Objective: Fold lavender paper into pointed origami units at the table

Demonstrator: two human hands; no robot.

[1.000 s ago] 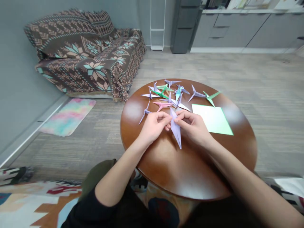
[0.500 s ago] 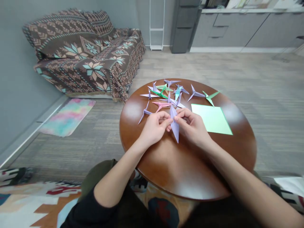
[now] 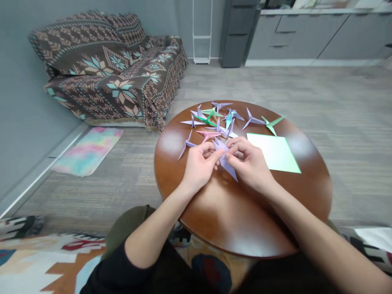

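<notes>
Between both hands, over the round wooden desk [image 3: 245,228], a lilac crane [image 3: 226,162] was held, one point angled down toward the person. The left hand [image 3: 200,165] and right hand [image 3: 249,163] were curled, each pinching the paper with its fingertips, nearly touching each other. Just beyond the right hand lay a green square [image 3: 274,153]; beyond the left, a cluster of paper cranes [image 3: 211,122].

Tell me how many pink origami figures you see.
1: the pink origami figure, just beyond the left hand, on the wooden table. Others may hide in the pile.
</notes>
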